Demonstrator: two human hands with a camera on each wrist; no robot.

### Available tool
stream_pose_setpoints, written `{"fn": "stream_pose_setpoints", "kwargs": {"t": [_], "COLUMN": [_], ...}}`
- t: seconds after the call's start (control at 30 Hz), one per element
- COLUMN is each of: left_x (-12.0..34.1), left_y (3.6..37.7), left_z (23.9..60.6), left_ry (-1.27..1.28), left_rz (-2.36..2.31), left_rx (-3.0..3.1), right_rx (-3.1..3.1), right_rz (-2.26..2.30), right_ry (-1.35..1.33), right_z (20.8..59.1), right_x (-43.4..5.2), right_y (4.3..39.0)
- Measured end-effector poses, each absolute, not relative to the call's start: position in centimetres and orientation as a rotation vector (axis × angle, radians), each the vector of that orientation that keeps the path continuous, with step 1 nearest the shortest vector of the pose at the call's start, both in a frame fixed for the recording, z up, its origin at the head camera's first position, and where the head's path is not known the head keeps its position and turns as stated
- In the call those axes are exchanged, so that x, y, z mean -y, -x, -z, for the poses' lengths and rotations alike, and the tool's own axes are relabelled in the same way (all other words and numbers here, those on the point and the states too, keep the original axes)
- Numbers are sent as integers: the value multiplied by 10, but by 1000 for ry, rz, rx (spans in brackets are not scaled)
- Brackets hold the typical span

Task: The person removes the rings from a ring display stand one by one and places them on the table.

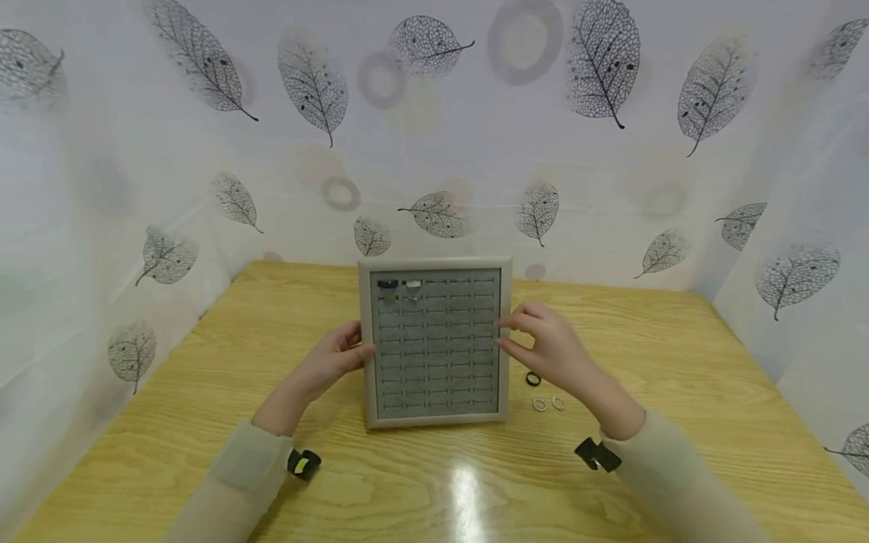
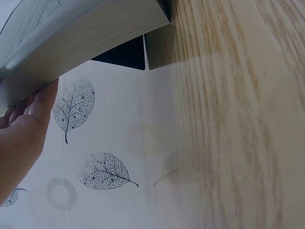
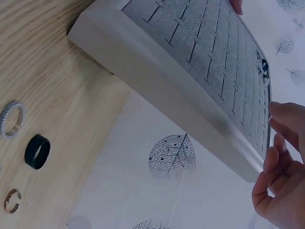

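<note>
Tray [image 1: 437, 418] propped upright near table centre, tilted back a bit, bottom edge down on the wood. Pale grey matte frame, rectangular, filled with darker grey felt-looking padding cut into neat rows of slots. Only two slots filled, both top row at about 11 o'clock of the panel: black ring [image 1: 387, 285] and silver ring [image 1: 413, 286] side by side.

Left hand [image 1: 334, 357] at the tray's 9 o'clock edge, fingers fairly straight and resting against the frame, not curled round it; same story in the left wrist view, fingertips [image 2: 44, 98] flat under the frame's side. Right hand [image 1: 548, 344] at the 3 o'clock edge, fingers loosely bent, tips touching the frame or just off it, can't tell which; not clamped on anything.

Loose stuff on the table [image 1: 679, 392] at the tray's 4 o'clock, just below the right hand: plain black band [image 3: 37, 151], knurled silver ring [image 3: 11, 119], thin coppery open ring [image 3: 12, 201]. All lying apart from each other.

Tabletop light wood grain, glossy, glare spot at 6 o'clock. Small black clips at both wrists, beige sleeves. Backdrop white cloth printed with grey skeleton leaves and faded circles. No readable writing anywhere. Plenty of open wood left and right of the tray and in front.
</note>
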State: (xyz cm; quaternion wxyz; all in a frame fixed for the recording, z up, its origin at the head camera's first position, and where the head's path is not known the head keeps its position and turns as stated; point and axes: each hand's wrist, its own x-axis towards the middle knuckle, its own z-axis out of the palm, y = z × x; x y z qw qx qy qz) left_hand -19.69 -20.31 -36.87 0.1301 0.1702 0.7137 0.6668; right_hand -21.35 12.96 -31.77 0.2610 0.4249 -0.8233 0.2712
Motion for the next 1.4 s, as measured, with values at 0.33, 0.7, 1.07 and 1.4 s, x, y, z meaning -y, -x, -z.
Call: {"fn": "stream_pose_setpoints", "kwargs": {"t": [0.33,0.7,1.07,1.4], "left_x": [204,204,204,204], "left_y": [196,196,197,197], "left_z": [366,366,368,367], "left_ry": [-512,-527,-531,-520], "left_rz": [-1949,-1953,-1945,-1963], "left_rx": [-2066,-2063,-2069,-2041], "right_rx": [2129,2007,1951,1931], "right_rz": [-824,-803,-716,-545], "right_ry": [-1188,-1257,-1264,-1175], "right_z": [300,293,290,292], "right_x": [-98,-67,-40,-22], "right_y": [220,234,245,248]}}
